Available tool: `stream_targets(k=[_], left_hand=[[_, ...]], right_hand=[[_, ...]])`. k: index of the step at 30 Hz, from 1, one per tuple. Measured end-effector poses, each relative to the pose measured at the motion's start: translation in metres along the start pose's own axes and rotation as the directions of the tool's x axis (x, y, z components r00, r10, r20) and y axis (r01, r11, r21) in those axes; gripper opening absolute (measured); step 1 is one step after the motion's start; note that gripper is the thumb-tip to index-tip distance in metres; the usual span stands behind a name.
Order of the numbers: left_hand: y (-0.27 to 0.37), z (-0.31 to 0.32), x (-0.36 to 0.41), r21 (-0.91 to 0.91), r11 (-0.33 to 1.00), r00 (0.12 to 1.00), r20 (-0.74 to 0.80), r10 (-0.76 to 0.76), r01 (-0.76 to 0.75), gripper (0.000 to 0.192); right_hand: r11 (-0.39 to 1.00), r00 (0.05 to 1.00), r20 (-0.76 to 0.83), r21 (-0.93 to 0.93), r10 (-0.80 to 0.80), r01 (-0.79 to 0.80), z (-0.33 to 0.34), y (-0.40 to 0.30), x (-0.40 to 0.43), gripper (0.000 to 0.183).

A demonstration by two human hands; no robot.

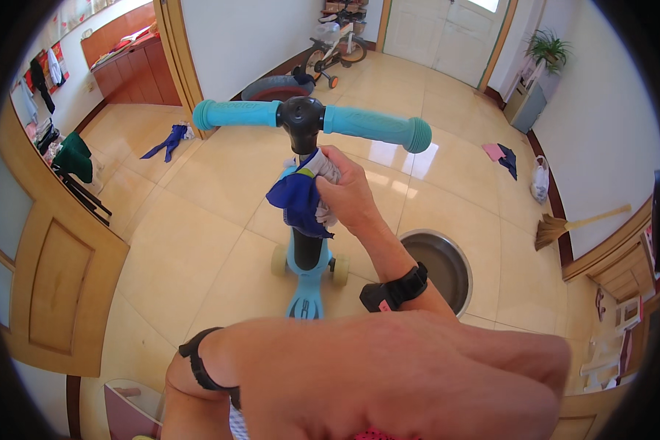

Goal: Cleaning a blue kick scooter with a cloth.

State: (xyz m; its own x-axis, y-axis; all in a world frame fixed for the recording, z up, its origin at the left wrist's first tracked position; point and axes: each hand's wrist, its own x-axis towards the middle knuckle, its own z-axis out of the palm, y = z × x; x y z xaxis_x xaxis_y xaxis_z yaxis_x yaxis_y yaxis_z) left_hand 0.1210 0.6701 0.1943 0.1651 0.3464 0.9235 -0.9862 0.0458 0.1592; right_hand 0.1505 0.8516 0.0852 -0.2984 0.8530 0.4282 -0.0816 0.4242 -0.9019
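Note:
A child's scooter stands upright before me, with blue grips on its T-shaped handlebar (302,118) and a light-blue deck (308,294) below. My right hand (345,190) grips a blue and grey cloth (302,195) against the stem just under the handlebar; the cloth hides part of the stem. A black strap with a small device circles my right wrist. Blurred and very near the camera, my left hand (396,363) spans the bottom of the view, with a black strap at its wrist. Its fingers are not clear. A round metal basin (445,269) sits right of the scooter.
Open wooden door (60,297) at left. Blue cloth (170,144) lies by the doorway; pink and dark cloths (503,157) lie at right near a plastic bag (540,179) and a broom (553,231). A child's bicycle (335,52) stands at the back wall.

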Motion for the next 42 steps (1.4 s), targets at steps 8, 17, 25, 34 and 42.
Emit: stream_targets(k=[8,17,25,34,42], left_hand=[[-0.013,0.012,0.001,-0.195,0.965,0.977,0.090,0.195,-0.175,0.060],[0.019,0.020,0.017,-0.002,1.000,0.986,-0.163,-0.028,0.029,0.057],[0.009,0.059,0.033,0.170,0.949,0.735,-0.602,0.313,-0.265,0.053],[0.019,0.053,0.027,0.169,0.979,0.770,-0.608,0.195,-0.115,0.051],[0.024,-0.010,0.022,0.068,0.992,0.970,0.213,-0.115,0.103,0.025]], right_hand=[[1.000,0.997,-0.075,0.027,-0.001,0.003,-0.001,-0.010,-0.005,0.035],[0.995,0.999,-0.038,0.098,0.022,-0.018,-0.002,-0.013,-0.007,0.035],[0.994,0.999,-0.035,0.111,-0.016,0.020,-0.002,-0.002,-0.005,0.035],[0.993,0.999,-0.033,0.116,-0.010,0.014,-0.004,0.003,-0.006,0.036],[0.995,0.998,-0.037,0.084,-0.047,0.050,-0.002,0.004,-0.004,0.034]])
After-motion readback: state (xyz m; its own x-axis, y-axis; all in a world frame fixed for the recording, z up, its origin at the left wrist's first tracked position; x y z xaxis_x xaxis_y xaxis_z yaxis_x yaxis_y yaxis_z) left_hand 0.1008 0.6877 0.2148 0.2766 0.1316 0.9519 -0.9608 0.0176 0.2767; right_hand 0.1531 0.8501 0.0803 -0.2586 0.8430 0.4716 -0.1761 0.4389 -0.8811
